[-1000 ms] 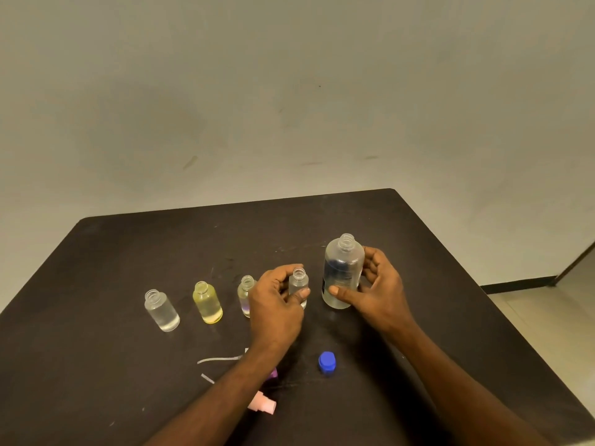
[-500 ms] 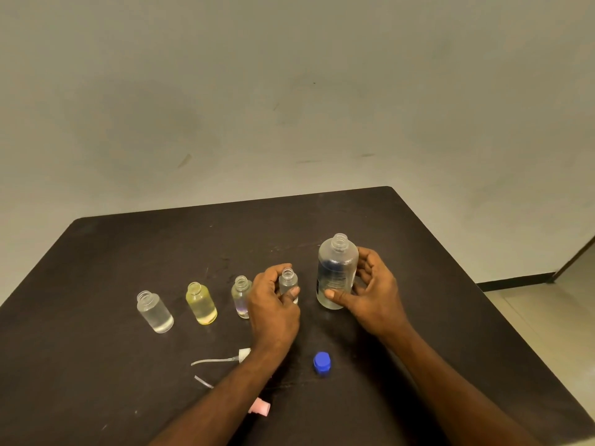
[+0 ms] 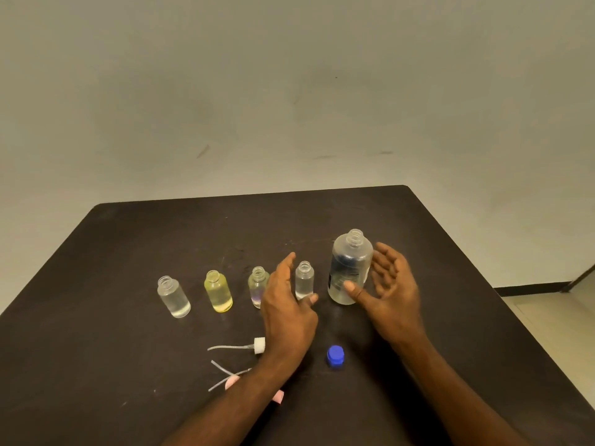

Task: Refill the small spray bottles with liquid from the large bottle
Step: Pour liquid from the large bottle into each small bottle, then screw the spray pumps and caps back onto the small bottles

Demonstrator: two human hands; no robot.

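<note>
The large clear bottle [image 3: 350, 268] stands uncapped on the dark table [image 3: 322, 214], partly filled with clear liquid. My right hand [image 3: 388, 291] is spread open just right of it, thumb near its base, fingers off the bottle. A row of small uncapped bottles stands to the left: a clear one [image 3: 304, 280], a purple-tinted one [image 3: 257, 286], a yellow one [image 3: 218, 291] and another clear one [image 3: 173, 297]. My left hand [image 3: 288, 304] is open just left of the nearest small clear bottle, holding nothing.
A blue cap [image 3: 335, 356] lies in front of the large bottle. Spray tops with thin tubes lie near my left forearm: a white one [image 3: 257, 346] and pink ones [image 3: 232, 381]. The table's right edge and far edge are close; pale floor lies beyond on the right.
Both hands have let go: the left released the small clear bottle, the right released the large bottle. Fingers are now spread apart beside the bottles.
</note>
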